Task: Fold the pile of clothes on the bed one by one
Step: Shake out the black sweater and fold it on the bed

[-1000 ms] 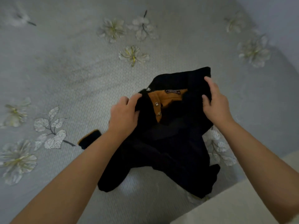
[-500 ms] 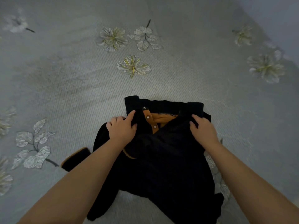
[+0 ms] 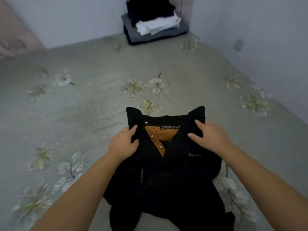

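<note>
A black shirt [image 3: 175,177] with an orange inner collar and small shiny buttons lies crumpled on the grey bed [image 3: 83,114] in front of me. My left hand [image 3: 124,142] grips the shirt's left collar side, thumb on top of the fabric. My right hand [image 3: 211,135] holds the right collar side, fingers and thumb pinching the black cloth. The collar points stick up at the far edge. The shirt's lower part bunches between my forearms.
A stack of folded clothes [image 3: 156,24], dark grey, white and black, sits at the far end of the bed against the wall. A wall [image 3: 266,39] runs along the right side. The flower-printed bedspread spreads wide to the left.
The view has tilted up, showing the far wall and the folded stack. Both hands stay on the collar, which has spread wider and lies further out on the bed.
</note>
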Demonstrator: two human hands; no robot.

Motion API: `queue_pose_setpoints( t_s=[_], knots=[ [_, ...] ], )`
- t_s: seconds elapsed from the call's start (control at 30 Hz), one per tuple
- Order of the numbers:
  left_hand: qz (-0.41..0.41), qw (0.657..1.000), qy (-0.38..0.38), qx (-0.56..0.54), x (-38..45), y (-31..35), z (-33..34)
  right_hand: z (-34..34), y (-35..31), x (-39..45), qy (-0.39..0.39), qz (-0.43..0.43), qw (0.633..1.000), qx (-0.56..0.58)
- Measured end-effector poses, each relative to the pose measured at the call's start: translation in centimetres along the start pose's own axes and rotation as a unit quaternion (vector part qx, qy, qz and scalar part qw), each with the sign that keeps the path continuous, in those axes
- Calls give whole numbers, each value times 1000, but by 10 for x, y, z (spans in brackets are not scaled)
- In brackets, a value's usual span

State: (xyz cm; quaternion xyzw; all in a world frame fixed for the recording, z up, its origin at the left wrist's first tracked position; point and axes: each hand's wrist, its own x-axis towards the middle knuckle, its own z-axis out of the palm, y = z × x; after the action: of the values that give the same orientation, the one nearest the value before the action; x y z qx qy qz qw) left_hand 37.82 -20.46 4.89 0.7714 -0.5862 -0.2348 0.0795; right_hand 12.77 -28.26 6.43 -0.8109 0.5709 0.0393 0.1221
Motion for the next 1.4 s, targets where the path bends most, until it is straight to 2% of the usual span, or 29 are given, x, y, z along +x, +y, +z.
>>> queue_pose_setpoints(
  t_s=[0.07,0.13,0.27,0.37,0.53,0.73,0.83,0.93,1.13,1.23,1.4],
  knots=[
    [20,996,70,61,-33,4,-39,-36,-19,-21,70,-53,989,-115],
    [20,986,135,97,-74,8,-80,-70,-38,-45,184,-93,964,-169],
    [56,944,296,134,-170,10,-153,-136,-75,-116,322,-140,924,-150],
    [66,914,385,110,-252,13,-201,-177,-105,-180,409,-159,887,-142],
    [95,856,493,120,-391,19,-250,-212,-143,-290,559,-153,807,-115],
    [153,765,571,256,-509,-4,-280,-247,-163,-376,677,-201,700,-109],
    [164,748,571,296,-544,-17,-291,-265,-174,-404,701,-230,661,-137],
    [175,738,565,326,-559,-34,-295,-274,-180,-416,698,-263,643,-176],
    [201,737,544,348,-556,-66,-292,-268,-194,-403,645,-313,666,-207],
    [209,739,532,357,-538,-84,-284,-251,-199,-377,609,-322,689,-224],
    [209,768,480,369,-472,-114,-252,-198,-195,-311,522,-353,738,-241]
  ],
)
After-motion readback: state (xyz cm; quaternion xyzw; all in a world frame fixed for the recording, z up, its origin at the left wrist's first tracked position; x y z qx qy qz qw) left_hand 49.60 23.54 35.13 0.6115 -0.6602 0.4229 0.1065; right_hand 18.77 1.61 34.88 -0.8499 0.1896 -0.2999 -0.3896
